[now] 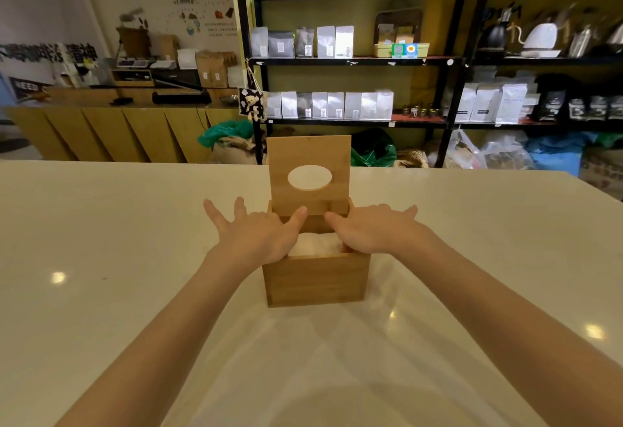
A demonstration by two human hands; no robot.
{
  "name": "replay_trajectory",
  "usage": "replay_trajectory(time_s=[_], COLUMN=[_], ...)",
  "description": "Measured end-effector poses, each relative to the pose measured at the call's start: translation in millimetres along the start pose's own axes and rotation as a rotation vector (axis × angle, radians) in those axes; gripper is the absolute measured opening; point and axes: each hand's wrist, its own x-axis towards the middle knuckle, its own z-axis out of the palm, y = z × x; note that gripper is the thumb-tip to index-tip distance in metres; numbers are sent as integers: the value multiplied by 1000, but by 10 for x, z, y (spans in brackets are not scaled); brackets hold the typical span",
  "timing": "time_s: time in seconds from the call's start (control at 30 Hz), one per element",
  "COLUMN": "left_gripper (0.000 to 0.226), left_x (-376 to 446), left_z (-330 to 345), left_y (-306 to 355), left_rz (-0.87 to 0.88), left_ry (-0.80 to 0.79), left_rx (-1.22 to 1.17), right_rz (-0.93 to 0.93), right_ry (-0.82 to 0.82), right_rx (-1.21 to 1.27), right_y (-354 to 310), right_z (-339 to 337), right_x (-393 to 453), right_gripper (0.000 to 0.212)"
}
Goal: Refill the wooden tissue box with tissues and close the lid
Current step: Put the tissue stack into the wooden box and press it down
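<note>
A square wooden tissue box [315, 280] stands on the white table in front of me. Its hinged lid [308, 157], with an oval hole, stands upright at the far side. White tissues [315, 244] lie inside the box, partly hidden by my hands. My left hand [256, 233] rests over the box's left rim with fingers spread and the thumb reaching toward the lid's base. My right hand [374, 229] lies over the right rim, fingers spread, thumb pointing inward. Neither hand grips anything.
The white table [101, 258] stretches wide on both sides of the box. Beyond its far edge stand black shelves [451, 62] with bags and kettles, and a wooden counter [118, 123] at the back left.
</note>
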Motion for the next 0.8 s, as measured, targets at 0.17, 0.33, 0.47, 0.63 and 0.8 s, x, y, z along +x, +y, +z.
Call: replay_trajectory(time_s=[0.17, 0.33, 0.47, 0.63, 0.8], left_gripper=[83, 62, 53, 64, 76], left_x=[-68, -286, -500, -486, -411], left_z=[-78, -91, -3, 115, 145], left_y=[9, -3, -59, -136, -141], left_rz=[6, 109, 476, 587, 587], left_ry=[-29, 203, 583, 508, 421], left_rx=[18, -11, -102, 85, 98], right_rz=[-30, -162, -504, -639, -659], right_ry=[-14, 262, 645, 408, 392], right_rx=[-16, 123, 102, -126, -161], right_y=[-6, 98, 176, 267, 269], right_z=[-44, -61, 35, 209, 249], right_x=[-93, -313, -516, -524, -454], right_gripper=[63, 48, 43, 60, 60])
